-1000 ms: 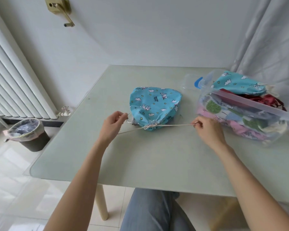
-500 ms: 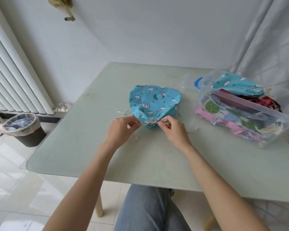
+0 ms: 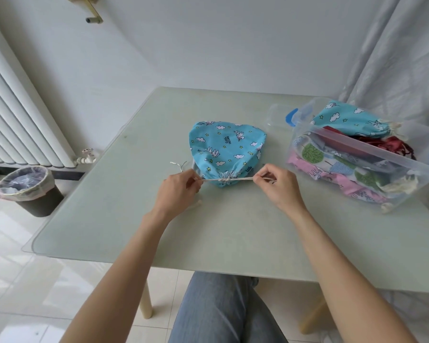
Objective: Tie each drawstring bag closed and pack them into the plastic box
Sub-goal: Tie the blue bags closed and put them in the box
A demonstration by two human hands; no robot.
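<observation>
Head view: the blue drawstring bag [image 3: 227, 151] lies on the tabletop [image 3: 233, 231] about midway between its left and right edges, closer to the far edge than the near one, with its gathered neck turned toward the person and its rounded body extending away toward the far edge. The drawstring [image 3: 227, 179] runs taut across the neck, roughly parallel to the near edge, with a knot at the gather. The left hand [image 3: 176, 191] pinches the cord's left run just beside the neck, fingers curled on it; the right hand [image 3: 278, 185] pinches the right run likewise, at about the same distance on the other side. The bag thus lies directly ahead of both hands, between them, with neither hand clearly nearer. A loose cord end [image 3: 177, 164] trails on the tabletop to the left of the neck. The plastic box [image 3: 357, 164] stands by the right edge of the tabletop, well apart from the bag, and holds several packed bags, one blue bag on top. Judgement: the tie appears to be in tightening; the pull runs outward along the cord's line, and the later transfer to the box would go rightward, which favours the right hand.
</observation>
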